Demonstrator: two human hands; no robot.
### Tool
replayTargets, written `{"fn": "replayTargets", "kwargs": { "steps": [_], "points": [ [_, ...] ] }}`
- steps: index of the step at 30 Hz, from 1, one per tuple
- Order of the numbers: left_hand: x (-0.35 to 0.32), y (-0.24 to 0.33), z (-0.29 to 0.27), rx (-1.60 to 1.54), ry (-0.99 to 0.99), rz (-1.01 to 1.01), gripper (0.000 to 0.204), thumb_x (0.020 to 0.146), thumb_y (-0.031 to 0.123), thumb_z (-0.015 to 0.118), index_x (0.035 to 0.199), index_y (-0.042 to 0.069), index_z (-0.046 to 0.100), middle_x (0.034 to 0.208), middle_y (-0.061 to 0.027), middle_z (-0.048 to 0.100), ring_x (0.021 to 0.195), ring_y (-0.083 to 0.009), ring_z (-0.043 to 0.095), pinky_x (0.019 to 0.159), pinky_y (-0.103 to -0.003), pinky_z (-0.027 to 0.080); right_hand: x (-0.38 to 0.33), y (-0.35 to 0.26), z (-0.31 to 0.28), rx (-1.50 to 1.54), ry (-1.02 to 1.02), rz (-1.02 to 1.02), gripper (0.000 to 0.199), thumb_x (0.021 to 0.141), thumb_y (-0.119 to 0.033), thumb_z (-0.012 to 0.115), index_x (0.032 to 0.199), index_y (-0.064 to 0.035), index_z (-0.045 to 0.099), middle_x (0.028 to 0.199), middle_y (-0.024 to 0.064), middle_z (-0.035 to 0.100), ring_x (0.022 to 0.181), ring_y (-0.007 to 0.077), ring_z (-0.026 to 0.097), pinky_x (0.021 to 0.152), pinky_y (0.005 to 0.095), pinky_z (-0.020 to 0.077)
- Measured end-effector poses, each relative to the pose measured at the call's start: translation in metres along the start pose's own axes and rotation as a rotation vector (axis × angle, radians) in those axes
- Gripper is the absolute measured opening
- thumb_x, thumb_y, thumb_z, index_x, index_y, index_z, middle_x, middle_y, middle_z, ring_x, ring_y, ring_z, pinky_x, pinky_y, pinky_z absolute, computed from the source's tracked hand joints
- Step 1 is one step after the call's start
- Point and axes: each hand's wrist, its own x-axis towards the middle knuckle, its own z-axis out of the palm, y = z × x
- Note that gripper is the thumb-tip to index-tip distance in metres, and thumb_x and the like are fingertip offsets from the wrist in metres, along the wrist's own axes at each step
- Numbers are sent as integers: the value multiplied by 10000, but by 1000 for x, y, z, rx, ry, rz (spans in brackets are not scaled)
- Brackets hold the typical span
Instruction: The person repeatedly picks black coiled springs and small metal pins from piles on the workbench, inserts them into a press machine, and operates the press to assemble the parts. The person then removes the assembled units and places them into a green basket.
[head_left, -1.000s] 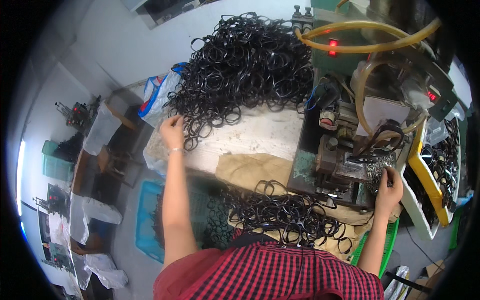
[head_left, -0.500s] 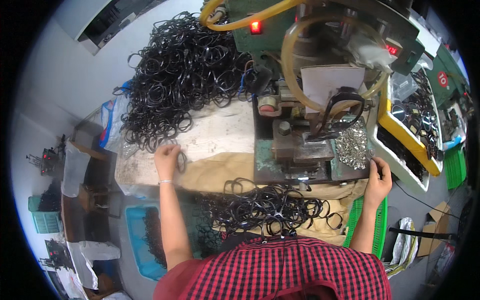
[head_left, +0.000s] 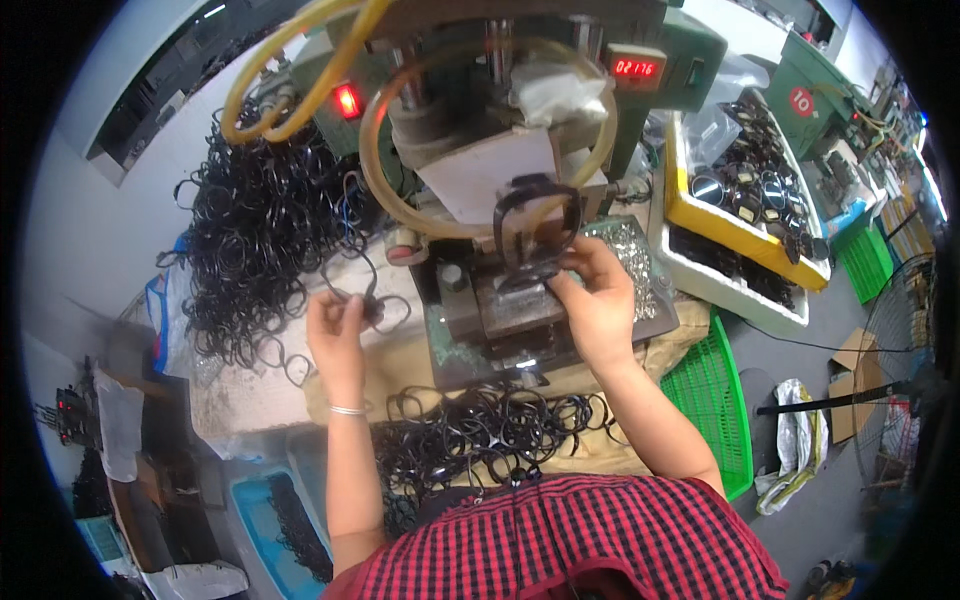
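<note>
Head view: black frame (head_left: 537,225) pinched by right hand (head_left: 598,305) at press (head_left: 510,300).
Left hand (head_left: 340,335): closed on black ring (head_left: 352,290).
Care: frame to be seated squarely.

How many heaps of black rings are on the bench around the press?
2. One heap lies at far left, behind the left hand, which holds a ring. The other lies at the near edge, before the press. More may be hidden.

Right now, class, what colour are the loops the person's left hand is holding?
Black. The loops in the left hand show best in the head view, against the pale sheet.
</note>
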Motion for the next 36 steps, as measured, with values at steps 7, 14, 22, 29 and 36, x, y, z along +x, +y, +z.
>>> {"fn": "replayTargets", "kwargs": {
  "steps": [7,14,22,29,36],
  "points": [
    [-20,83,23,-221,73,332,157,907,0,599,1045,41,536,917,-44,620,787,-128,625,681,-256,543,-3,-22,21,276,-44,182,476,816,17,657,1265,35,499,1083,127,625,969,147,595,874,260,470],
    [-52,125,50,-148,-263,490,210,862,-54,603,1045,-4,514,950,-119,644,823,-182,646,767,-292,540,-18,-47,3,-80,-138,19,360,831,-4,582,1191,2,572,1206,191,593,1191,274,545,1009,353,409],
    [-36,122,103,-91,-396,338,150,794,-15,709,903,-48,612,845,-84,652,747,-113,620,681,-245,497,10,46,-90,-1276,123,-307,186,729,-148,720,910,-108,717,1219,166,599,1219,359,498,996,453,418],
    [-35,120,110,-55,-370,353,161,804,12,715,917,-53,621,837,-61,654,727,-102,596,691,-237,489,27,50,-71,-1175,158,-396,114,706,-149,732,817,-134,717,986,73,635,1028,293,576,782,412,495],
    [-52,105,57,221,-163,610,187,855,-39,649,1032,-16,594,995,-115,669,874,-156,639,791,-281,511,37,49,-47,-1408,9,-370,179,711,-135,701,872,-63,665,910,108,595,956,322,562,740,442,481]
  ]
}}
